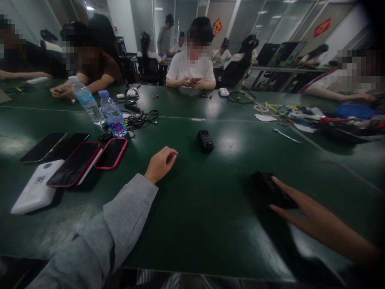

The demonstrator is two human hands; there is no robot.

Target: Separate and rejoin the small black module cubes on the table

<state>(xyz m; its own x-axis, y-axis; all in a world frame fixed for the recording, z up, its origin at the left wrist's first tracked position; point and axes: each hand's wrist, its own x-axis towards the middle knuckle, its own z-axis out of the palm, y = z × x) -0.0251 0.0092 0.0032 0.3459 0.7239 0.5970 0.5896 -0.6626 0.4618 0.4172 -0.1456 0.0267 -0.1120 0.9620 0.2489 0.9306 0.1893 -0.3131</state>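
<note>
The left hand (159, 163) is lying near the middle of the green table (210, 224), and its fingers are curling in to make a loose fist. Nothing is showing inside it. A grey sleeve (120, 224) is covering its arm. The right hand (311, 220) is reaching in from the right edge with its fingers spreading wide, and the fingertips are resting on a flat black thing (264, 186). That black thing is lying on the table near the near right corner, and it is too blurry to tell what it is. A small black box (205, 140) is sitting further back, well apart from both hands. Toward the left edge, two phones in red cases (90, 158) are lying side by side, and one is leaning on a white pack (36, 188). Two water bottles (102, 108) are standing behind them. A person in a white shirt (191, 66) is sitting at the far edge.
</note>
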